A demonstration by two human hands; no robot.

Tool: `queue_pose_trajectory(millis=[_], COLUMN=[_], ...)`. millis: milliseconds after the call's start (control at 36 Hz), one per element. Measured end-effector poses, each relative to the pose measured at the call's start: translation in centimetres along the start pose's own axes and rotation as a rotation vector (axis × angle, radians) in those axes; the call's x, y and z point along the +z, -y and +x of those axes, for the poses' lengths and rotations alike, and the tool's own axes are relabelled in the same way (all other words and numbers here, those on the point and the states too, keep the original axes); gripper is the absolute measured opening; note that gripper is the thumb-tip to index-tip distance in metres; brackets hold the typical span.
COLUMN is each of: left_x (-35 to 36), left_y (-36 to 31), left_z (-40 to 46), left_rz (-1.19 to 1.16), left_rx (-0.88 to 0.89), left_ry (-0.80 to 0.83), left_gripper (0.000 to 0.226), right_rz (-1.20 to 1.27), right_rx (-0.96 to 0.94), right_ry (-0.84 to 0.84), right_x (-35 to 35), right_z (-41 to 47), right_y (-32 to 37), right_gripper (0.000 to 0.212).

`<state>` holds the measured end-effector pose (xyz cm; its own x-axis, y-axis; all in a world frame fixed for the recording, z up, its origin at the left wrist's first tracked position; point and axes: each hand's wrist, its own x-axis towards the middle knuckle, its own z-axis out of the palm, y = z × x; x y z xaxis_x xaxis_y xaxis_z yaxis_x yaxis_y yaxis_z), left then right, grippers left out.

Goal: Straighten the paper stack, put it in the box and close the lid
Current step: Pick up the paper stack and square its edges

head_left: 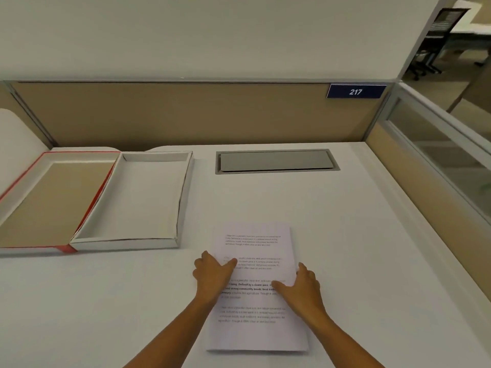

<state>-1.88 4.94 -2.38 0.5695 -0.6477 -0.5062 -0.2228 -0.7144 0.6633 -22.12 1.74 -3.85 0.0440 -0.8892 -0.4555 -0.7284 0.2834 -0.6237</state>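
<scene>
A stack of printed white paper (256, 251) lies flat on the white desk, near its front edge. My left hand (212, 274) rests on the stack's left edge with the thumb on top of the sheet. My right hand (303, 286) rests on the right edge, thumb lying across the text. Both hands press the stack's sides rather than lift it. An open white box (138, 197) stands empty at the left. Its lid (47, 200), red outside and brown inside, lies flipped open beside it, further left.
A grey cable hatch (276, 161) is set into the desk at the back. A tan partition (186, 115) with a blue "217" sign (356, 91) closes the back; a glazed partition (438, 160) runs along the right. White desk surface (358, 235) lies right of the paper.
</scene>
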Motion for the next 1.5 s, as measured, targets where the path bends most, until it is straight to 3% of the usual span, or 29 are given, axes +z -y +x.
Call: queue_pose_trajectory(millis=[222,556,750,833,889,1139,1278,1500], left_x=[0.4,0.3,0.3,-0.7,-1.0,-0.7,-0.7,-1.2], left_y=[-0.6,-0.5,0.3,-1.0,-1.3,-0.4,0.2,-0.2], left_z=[-0.3,3.2,4.1,2.4,2.1,2.1,2.1,1.4], left_rz=[0.078,-0.098,-0.193,-0.257,-0.282,-0.323,-0.308,-0.477], left_rx=[-0.079,-0.218,-0.226,-0.215,-0.203,-0.120,-0.063,-0.105], left_ry=[0.078,0.153,0.213,0.251,0.260,0.229,0.145,0.308], left_gripper=[0.084,0.104,0.088,0.048,0.036,0.025,0.031,0.046], right_rz=[-0.070,-0.050,-0.038,-0.020,-0.006,0.020,0.050,0.054], right_rx=[-0.011,0.014,0.019,0.021,0.025,0.036,0.051,0.091], right_ry=[-0.041,-0.011,0.011,0.022,0.025,0.034,0.034,0.035], right_x=[1.2,0.9,0.6,0.6,0.6,0.6,0.6,0.8], right_z=[-1.1,-0.6,-0.3,-0.2,-0.1,0.1,0.3,0.7], right_y=[-0.2,0.1,0.0,-0.1,-0.2,-0.3,-0.5,-0.6], right_gripper=[0.084,0.079,0.073,0.072,0.074,0.078,0.084,0.092])
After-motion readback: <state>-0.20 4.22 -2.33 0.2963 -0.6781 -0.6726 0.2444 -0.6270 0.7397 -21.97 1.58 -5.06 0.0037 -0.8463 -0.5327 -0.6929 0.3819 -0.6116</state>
